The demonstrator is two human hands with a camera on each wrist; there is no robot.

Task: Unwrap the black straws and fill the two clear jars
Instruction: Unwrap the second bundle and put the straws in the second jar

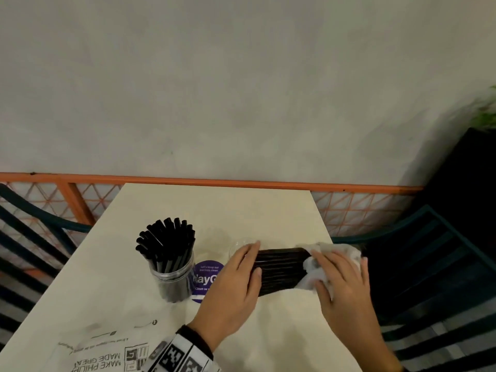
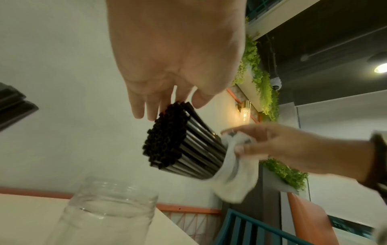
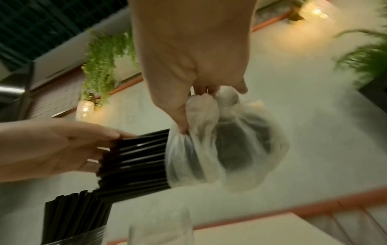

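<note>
Nearest my head camera, a printed paper sheet [image 1: 102, 355] lies on the near-left part of the desk [image 1: 214, 205], on the near side of the full jar. My left hand [image 1: 236, 285] reaches forward to the right of that jar; its fingers [image 2: 138, 106] are straight and close together, laid against the bare end of a bundle of black straws [image 1: 281, 269], thumb on the far side. The left wrist view shows the open straw ends just touching those fingertips. My right hand [image 1: 341, 280] is further right of the full jar, and its fingers [image 3: 178, 116] pinch the bunched plastic wrapper [image 3: 226, 140] that covers the bundle's other end. The bundle hangs between the two hands, above the desk, roughly level.

The full jar [image 1: 174, 280] stands upright on the desk, packed with black straws [image 1: 166, 242] that fan out above its rim. Just right of it, a round purple sticker [image 1: 204, 277] lies flat on the desktop, partly hidden by my left hand. The empty clear jar [image 1: 241, 245] stands right of the full jar and a little farther back, under the bundle's bare end.

Beyond the full jar, an orange rail [image 1: 214, 181] runs along a pale wall [image 1: 241, 89].
</note>
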